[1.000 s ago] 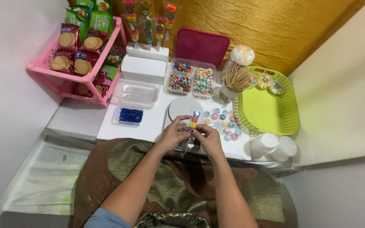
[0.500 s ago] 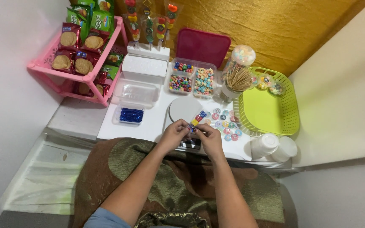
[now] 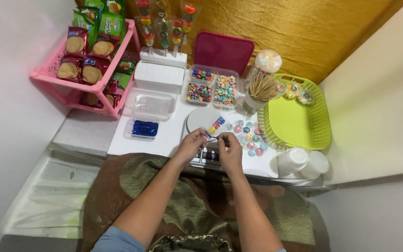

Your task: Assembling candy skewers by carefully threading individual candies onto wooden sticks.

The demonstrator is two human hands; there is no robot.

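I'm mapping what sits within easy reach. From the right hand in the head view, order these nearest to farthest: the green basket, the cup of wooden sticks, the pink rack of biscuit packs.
From the right hand:
1. Cup of wooden sticks, just beyond it, up and to the right.
2. Green basket, further right.
3. Pink rack, far left corner.

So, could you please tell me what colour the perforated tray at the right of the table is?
Lime green: the perforated tray shows best in the head view, beside the toothpick holder.
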